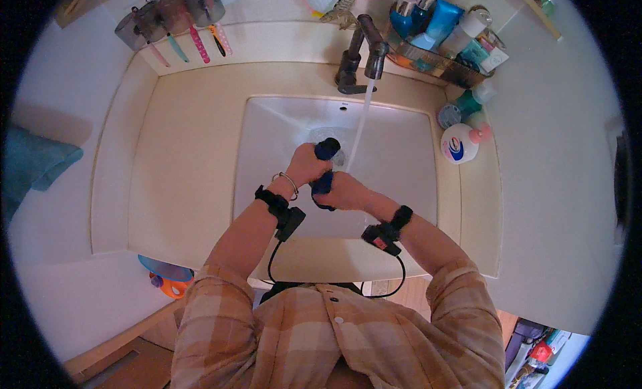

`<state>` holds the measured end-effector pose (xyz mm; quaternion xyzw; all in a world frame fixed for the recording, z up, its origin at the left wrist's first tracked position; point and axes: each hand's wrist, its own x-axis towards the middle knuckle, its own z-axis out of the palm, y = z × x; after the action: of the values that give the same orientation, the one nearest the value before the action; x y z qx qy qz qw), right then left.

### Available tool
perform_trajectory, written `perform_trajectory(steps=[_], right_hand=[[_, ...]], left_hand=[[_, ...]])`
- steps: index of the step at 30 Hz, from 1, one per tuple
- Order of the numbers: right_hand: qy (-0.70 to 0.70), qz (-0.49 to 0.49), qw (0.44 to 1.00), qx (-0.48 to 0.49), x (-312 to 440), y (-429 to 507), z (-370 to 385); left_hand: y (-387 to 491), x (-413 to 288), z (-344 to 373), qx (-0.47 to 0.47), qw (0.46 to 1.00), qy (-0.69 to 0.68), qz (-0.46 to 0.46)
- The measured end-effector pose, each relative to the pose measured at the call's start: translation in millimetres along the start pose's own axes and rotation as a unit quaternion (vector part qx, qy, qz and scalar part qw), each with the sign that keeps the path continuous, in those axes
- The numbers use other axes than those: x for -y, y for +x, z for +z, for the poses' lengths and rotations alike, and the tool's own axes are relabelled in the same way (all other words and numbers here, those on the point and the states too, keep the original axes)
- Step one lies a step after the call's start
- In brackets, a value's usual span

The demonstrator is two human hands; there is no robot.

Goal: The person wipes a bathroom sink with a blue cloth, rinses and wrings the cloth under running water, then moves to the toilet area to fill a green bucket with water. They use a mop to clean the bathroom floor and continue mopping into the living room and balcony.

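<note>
Over a white washbasin [401, 148], both fists close around one dark blue item [322, 183], which may be a bottle or a bunched cloth; I cannot tell which. My left hand [307, 163] grips it nearer the top, where a dark rounded end sticks out. Lower down, my right hand [346, 192] holds it, with a dark edge showing beneath the fingers. A stream of water [362, 123] runs from the dark faucet [375, 53] and drops just beyond my right hand. Whether it wets the item is not visible.
Right of the basin stands a white pump bottle [459, 143] beside small jars. Behind it, a basket [431, 63] holds tubes and bottles. Several cups [175, 10] with toothbrushes hang at the back left. A teal towel [35, 158] hangs left. Cabled black devices [290, 223] are strapped to both wrists.
</note>
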<state>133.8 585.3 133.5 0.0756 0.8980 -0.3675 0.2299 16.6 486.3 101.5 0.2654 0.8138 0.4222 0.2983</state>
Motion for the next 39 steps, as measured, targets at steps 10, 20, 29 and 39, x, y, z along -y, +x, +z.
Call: perform_trajectory(steps=[10,20,29,39], right_hand=[[-0.144,0.036,0.988,-0.047,-16.5,-12.0,10.5],[0.253,0.032,0.943,-0.212,-108.5,56.2,-146.0],[0.416,-0.014,0.862,-0.289,-117.2,99.2,-151.8],[-0.371,0.076,0.925,-0.038,-175.7,106.2,31.6]], left_hand=[[-19.6,29.1,24.9,-0.152,0.988,0.015,0.016],[-68.2,36.2,-43.7,-0.215,0.944,-0.244,-0.045],[-108.7,30.5,-49.8,-0.25,0.924,-0.283,-0.07],[-114.7,37.2,-43.6,-0.277,0.915,-0.273,-0.103]])
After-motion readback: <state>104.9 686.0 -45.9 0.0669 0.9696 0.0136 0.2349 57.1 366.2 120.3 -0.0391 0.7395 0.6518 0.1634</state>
